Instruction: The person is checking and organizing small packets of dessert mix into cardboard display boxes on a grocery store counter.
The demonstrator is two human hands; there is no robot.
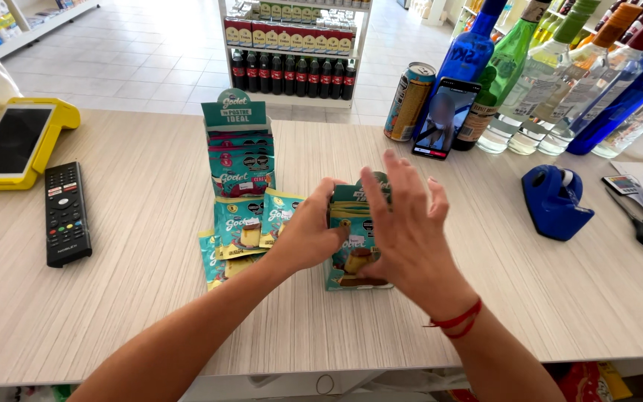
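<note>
My left hand (308,232) grips the left side of a stack of teal dessert-mix packets (353,249) standing in a small teal cardboard display box on the counter. My right hand (408,223) hovers over the right side of that stack, fingers spread, palm toward the packets and touching their front. A red string bracelet circles my right wrist. To the left stands a second teal display box (238,145) filled with pink and teal packets. A few loose teal packets (241,232) lie flat in front of it.
A black remote control (65,214) and a yellow payment terminal (18,144) lie at the left. A can (409,101), a phone (445,119) and several bottles (560,74) line the far right. A blue tape dispenser (556,201) sits on the light wooden counter (135,298).
</note>
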